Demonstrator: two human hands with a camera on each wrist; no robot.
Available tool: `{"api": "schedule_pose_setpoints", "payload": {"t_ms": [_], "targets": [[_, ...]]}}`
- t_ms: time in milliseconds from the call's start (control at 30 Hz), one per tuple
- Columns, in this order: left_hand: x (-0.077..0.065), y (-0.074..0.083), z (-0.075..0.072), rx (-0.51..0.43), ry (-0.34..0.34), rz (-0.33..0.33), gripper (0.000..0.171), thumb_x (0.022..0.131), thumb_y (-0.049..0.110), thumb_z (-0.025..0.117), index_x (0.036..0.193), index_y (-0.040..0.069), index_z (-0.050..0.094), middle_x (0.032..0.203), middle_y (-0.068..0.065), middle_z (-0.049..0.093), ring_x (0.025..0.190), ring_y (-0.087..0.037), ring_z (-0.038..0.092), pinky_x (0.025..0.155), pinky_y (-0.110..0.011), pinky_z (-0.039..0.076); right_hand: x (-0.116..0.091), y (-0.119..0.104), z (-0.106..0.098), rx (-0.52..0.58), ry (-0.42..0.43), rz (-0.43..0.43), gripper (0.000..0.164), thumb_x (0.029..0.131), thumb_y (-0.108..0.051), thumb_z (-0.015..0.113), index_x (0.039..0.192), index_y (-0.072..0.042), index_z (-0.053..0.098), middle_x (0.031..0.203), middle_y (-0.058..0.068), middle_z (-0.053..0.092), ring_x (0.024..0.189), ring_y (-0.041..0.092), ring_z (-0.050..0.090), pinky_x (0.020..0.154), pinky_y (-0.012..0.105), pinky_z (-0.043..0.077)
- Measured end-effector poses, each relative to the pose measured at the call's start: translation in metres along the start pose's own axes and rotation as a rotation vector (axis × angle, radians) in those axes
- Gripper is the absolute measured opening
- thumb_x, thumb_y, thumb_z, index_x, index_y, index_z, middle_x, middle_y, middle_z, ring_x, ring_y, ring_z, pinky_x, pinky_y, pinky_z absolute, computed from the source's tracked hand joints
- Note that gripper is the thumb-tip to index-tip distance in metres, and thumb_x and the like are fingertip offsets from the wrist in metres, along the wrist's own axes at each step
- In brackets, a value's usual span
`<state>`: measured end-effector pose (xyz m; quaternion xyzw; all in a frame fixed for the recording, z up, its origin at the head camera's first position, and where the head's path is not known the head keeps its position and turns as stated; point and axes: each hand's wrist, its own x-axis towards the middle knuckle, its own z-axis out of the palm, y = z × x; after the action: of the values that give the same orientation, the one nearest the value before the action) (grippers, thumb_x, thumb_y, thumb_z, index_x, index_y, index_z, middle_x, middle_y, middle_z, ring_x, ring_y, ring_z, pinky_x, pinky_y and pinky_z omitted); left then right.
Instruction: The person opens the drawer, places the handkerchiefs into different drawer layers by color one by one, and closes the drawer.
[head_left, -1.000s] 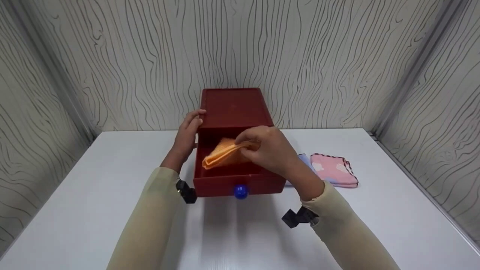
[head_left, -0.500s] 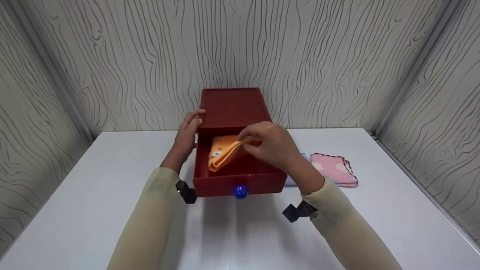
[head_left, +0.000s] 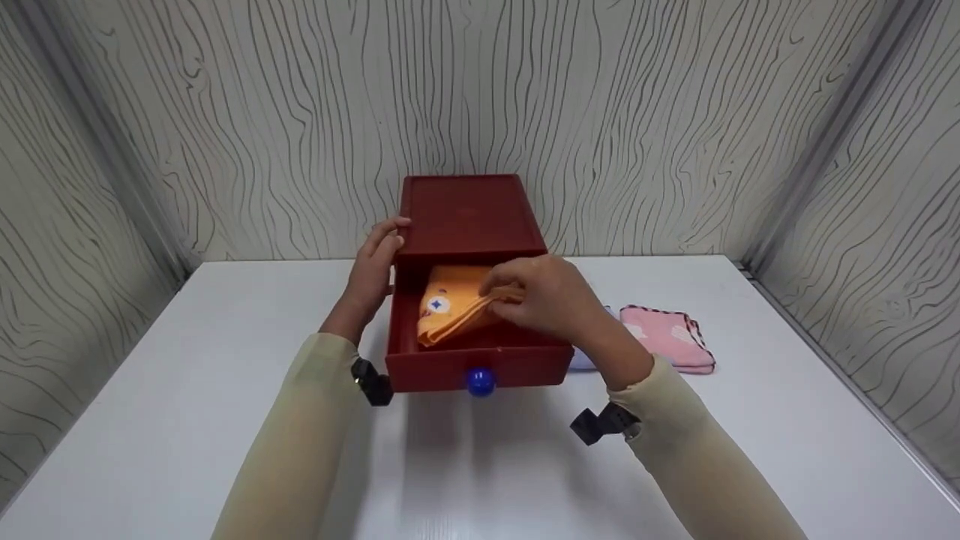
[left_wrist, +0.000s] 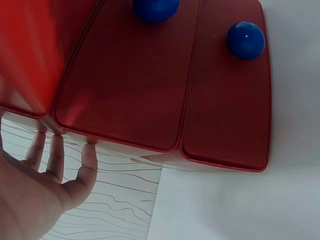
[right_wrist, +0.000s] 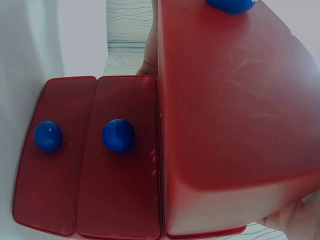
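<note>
In the head view, you pinched the orange cloth [head_left: 454, 300] with the fingers [head_left: 496, 274] of your right hand [head_left: 551, 296]. The cloth hung down to the left of those fingers, inside the pulled-out drawer [head_left: 439, 373]. A round white spot [head_left: 438, 304] with a blue mark showed on it. A shiny blue knob [head_left: 481, 382] was on the drawer front, nearer to you than your fingers. The fingers of your left hand [head_left: 373, 266] touched the left side of the red box [head_left: 472, 214]. The pink cloth [head_left: 667, 337] lay on the tabletop [head_left: 187, 390], off to the right of your right fingers. Part of the blue cloth [head_left: 583, 360] peeked out between the drawer and your right arm.

In the left wrist view, your left fingers were spread a little, with their tips on the box's side. Two shut drawers [left_wrist: 230, 100] with blue knobs were to the right of them.

In the right wrist view, the pulled-out drawer hid most of your right hand, so I could not tell there how its fingers were.
</note>
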<state>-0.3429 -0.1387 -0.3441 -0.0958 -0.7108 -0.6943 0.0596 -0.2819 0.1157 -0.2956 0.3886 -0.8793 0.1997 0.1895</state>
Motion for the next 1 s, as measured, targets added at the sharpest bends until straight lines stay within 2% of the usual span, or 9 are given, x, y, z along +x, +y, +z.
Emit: {"api": "schedule_pose_setpoints", "payload": {"t_ms": [133, 300, 467, 667, 900, 1000], "targets": [[0.000, 0.001, 0.000, 0.014, -0.003, -0.004, 0.039, 0.101, 0.029, 0.035, 0.137, 0.022, 0.045, 0.146, -0.007, 0.040, 0.119, -0.027, 0.051, 0.081, -0.048, 0.053, -0.002, -0.002, -0.004, 0.059, -0.048, 0.014, 0.017, 0.082, -0.024, 0.077, 0.096, -0.015, 0.074, 0.091, -0.003, 0.073, 0.082, 0.011, 0.066, 0.073, 0.031, 0.054], [-0.001, 0.002, -0.001, 0.007, 0.001, -0.007, 0.040, 0.100, 0.028, 0.035, 0.138, 0.021, 0.044, 0.145, -0.008, 0.042, 0.118, -0.027, 0.051, 0.081, -0.048, 0.053, -0.004, -0.004, -0.007, 0.123, -0.078, 0.020, 0.022, 0.086, -0.030, 0.072, 0.101, -0.013, 0.073, 0.090, -0.001, 0.072, 0.079, 0.015, 0.066, 0.071, 0.036, 0.056], [-0.001, 0.002, -0.001, 0.000, 0.003, -0.005, 0.039, 0.100, 0.028, 0.035, 0.137, 0.021, 0.045, 0.144, -0.007, 0.043, 0.117, -0.026, 0.051, 0.080, -0.047, 0.053, -0.006, -0.006, -0.008, 0.157, -0.027, -0.007, 0.019, 0.089, -0.028, 0.068, 0.101, -0.014, 0.072, 0.091, -0.003, 0.072, 0.075, 0.012, 0.066, 0.067, 0.037, 0.055], [-0.001, 0.001, -0.001, 0.008, -0.002, 0.001, 0.038, 0.100, 0.028, 0.034, 0.136, 0.021, 0.045, 0.145, -0.007, 0.042, 0.119, -0.027, 0.051, 0.081, -0.048, 0.053, -0.011, -0.016, -0.011, 0.202, 0.041, 0.011, 0.017, 0.089, -0.026, 0.067, 0.105, -0.020, 0.070, 0.094, -0.006, 0.071, 0.073, 0.006, 0.063, 0.062, 0.029, 0.053], [0.000, 0.000, -0.001, 0.042, -0.004, -0.003, 0.039, 0.100, 0.029, 0.034, 0.138, 0.024, 0.044, 0.148, -0.007, 0.038, 0.123, -0.029, 0.048, 0.085, -0.052, 0.051, -0.016, -0.032, -0.019, 0.183, 0.100, -0.026, 0.027, 0.087, -0.028, 0.068, 0.112, -0.020, 0.068, 0.105, -0.006, 0.069, 0.077, 0.010, 0.063, 0.067, 0.027, 0.053], [0.000, 0.001, -0.001, 0.026, -0.007, -0.010, 0.039, 0.101, 0.029, 0.034, 0.138, 0.023, 0.044, 0.148, -0.006, 0.038, 0.123, -0.028, 0.048, 0.085, -0.052, 0.050, -0.019, -0.039, -0.022, 0.174, 0.119, -0.045, 0.030, 0.086, -0.029, 0.068, 0.114, -0.020, 0.067, 0.107, -0.007, 0.068, 0.077, 0.010, 0.062, 0.069, 0.025, 0.052]]}}
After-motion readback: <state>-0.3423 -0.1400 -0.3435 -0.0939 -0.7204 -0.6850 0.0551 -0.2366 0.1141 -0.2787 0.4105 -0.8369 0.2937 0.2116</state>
